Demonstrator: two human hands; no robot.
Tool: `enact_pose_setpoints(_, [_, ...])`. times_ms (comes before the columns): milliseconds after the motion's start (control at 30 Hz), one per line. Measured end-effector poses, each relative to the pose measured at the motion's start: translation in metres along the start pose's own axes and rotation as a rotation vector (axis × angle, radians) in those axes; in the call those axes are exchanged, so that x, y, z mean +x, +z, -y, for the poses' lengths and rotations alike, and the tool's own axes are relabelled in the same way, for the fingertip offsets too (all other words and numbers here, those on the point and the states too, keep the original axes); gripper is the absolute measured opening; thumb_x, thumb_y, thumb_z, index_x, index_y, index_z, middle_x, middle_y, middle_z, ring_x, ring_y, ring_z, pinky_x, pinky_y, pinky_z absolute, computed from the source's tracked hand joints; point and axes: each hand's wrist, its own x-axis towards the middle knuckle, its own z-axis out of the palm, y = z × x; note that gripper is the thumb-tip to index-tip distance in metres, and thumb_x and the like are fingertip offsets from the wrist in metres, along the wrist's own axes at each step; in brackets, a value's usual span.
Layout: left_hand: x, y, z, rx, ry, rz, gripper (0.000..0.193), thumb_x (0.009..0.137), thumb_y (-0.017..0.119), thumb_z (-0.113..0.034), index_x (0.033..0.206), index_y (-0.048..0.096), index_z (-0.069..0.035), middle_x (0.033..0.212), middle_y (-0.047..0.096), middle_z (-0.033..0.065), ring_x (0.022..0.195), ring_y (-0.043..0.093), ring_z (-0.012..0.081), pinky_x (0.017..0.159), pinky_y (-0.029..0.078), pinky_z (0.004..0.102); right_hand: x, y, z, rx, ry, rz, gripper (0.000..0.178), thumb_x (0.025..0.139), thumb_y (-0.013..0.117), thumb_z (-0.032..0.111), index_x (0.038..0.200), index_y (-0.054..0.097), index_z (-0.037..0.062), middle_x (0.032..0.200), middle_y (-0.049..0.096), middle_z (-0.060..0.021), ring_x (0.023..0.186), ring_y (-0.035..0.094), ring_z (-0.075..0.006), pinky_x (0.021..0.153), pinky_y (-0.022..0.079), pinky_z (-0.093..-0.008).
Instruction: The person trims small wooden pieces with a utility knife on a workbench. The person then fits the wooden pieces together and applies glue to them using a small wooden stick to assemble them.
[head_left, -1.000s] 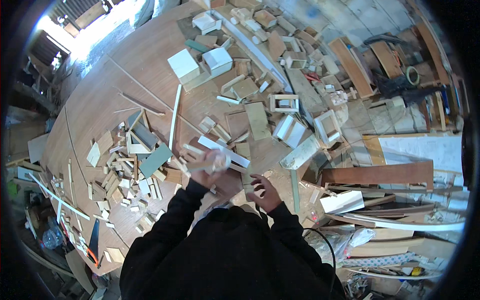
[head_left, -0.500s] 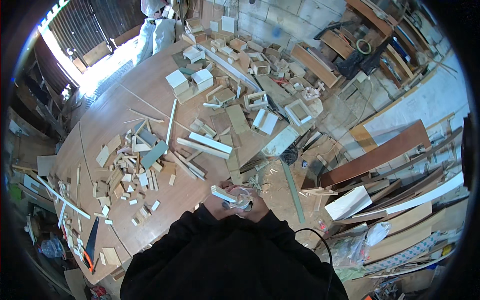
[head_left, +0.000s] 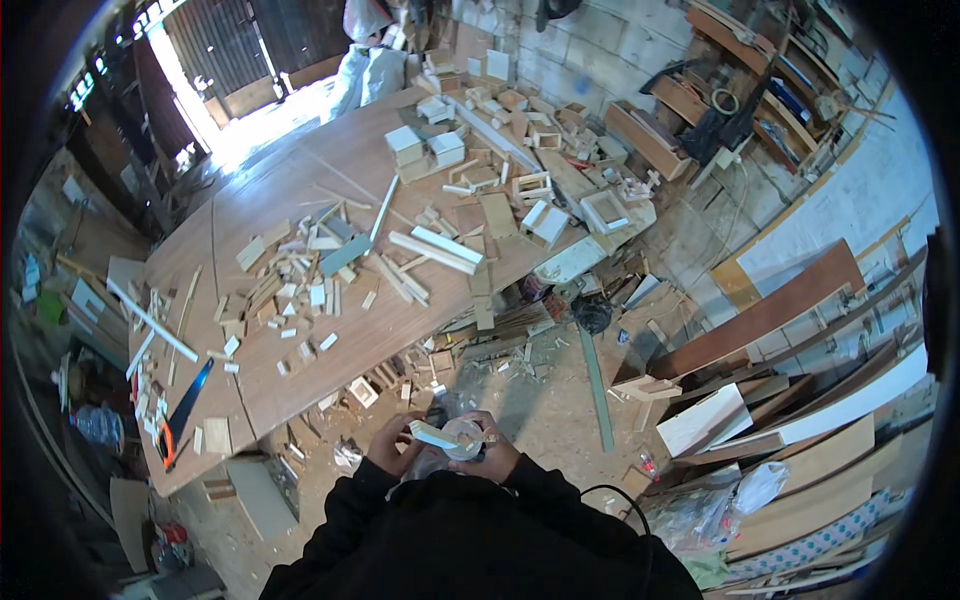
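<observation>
Both hands are off the near edge of the table [head_left: 260,190], on the wearer's side, above the floor [head_left: 540,420]. Left hand [head_left: 393,446]: fingers curled, apparently closed on the table-side end of a short wooden strip [head_left: 432,435]; exact finger contact partly hidden. Right hand [head_left: 497,452]: half-closed around a round, translucent item [head_left: 464,437], possibly a tape roll (too small to be sure). Strip and round item meet or overlap; cannot tell if they are joined. Risk, judged: with the table not beneath the work, a loose left-hand grip could let the strip twist or drop among the scraps below the near edge. A second risk: if the right hand turns the round item unevenly, the strip could be levered out of line. Orientation: the strip's long axis runs at a slant to the table's near edge, not parallel with it; its left end points toward the table, its right end back toward the wearer, at the round item. Pale face upward.
</observation>
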Motion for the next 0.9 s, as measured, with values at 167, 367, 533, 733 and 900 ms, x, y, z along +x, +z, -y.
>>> enact_pose_setpoints(167, [-0.053, -0.018, 0.002, -0.158, 0.101, -0.132, 0.041, 0.075, 0.058, 0.004, 0.116, 0.056, -0.001, 0.105, 0.061, 0.009, 0.092, 0.062, 0.0181, 0.08, 0.049, 0.0293, -0.01, 0.041, 0.02, 0.212, 0.017, 0.207, 0.078, 0.068, 0.083, 0.015, 0.123, 0.03, 0.0035, 0.119, 0.048, -0.0109, 0.114, 0.048, -0.0203, 0.097, 0.039, -0.0343])
enact_pose_setpoints(367, [-0.163, -0.056, 0.026, -0.214, 0.09, -0.443, 0.028, 0.087, 0.056, -0.004, 0.114, 0.057, -0.003, 0.099, 0.064, 0.0066, 0.093, 0.062, 0.0156, 0.08, 0.048, 0.0281, -0.018, 0.123, 0.043, 0.155, -0.086, 0.403, 0.079, 0.069, 0.082, 0.018, 0.128, 0.031, 0.0043, 0.114, 0.049, -0.0104, 0.109, 0.05, -0.0196, 0.091, 0.042, -0.0322])
enact_pose_setpoints(533, [-0.296, -0.095, 0.048, -0.238, -0.001, -0.709, 0.027, 0.09, 0.059, -0.013, 0.115, 0.058, -0.003, 0.094, 0.065, 0.0051, 0.089, 0.062, 0.0142, 0.076, 0.048, 0.0277, -0.018, 0.223, 0.101, -0.363, -0.728, 0.67, 0.074, 0.071, 0.081, 0.018, 0.123, 0.032, 0.0002, 0.112, 0.049, -0.0135, 0.106, 0.052, -0.0226, 0.09, 0.044, -0.0377])
enact_pose_setpoints(733, [-0.477, -0.123, 0.07, -0.229, -0.142, -1.018, 0.026, 0.089, 0.059, -0.011, 0.113, 0.059, -0.003, 0.094, 0.065, 0.0073, 0.088, 0.063, 0.0156, 0.076, 0.048, 0.0274, -0.082, 0.405, 0.114, 0.171, -0.246, 1.016, 0.068, 0.07, 0.08, 0.009, 0.112, 0.027, 0.0062, 0.115, 0.051, -0.0148, 0.109, 0.053, -0.0234, 0.092, 0.043, -0.0376])
enact_pose_setpoints(900, [-0.594, -0.132, 0.081, -0.223, -0.214, -1.295, 0.022, 0.089, 0.06, -0.008, 0.109, 0.059, 0.001, 0.095, 0.065, 0.0106, 0.088, 0.064, 0.0164, 0.078, 0.05, 0.0277, -0.137, 0.534, 0.122, 0.334, -0.231, 1.187, 0.069, 0.07, 0.08, 0.008, 0.113, 0.026, 0.0084, 0.119, 0.049, -0.0148, 0.111, 0.05, -0.0208, 0.094, 0.041, -0.0352])
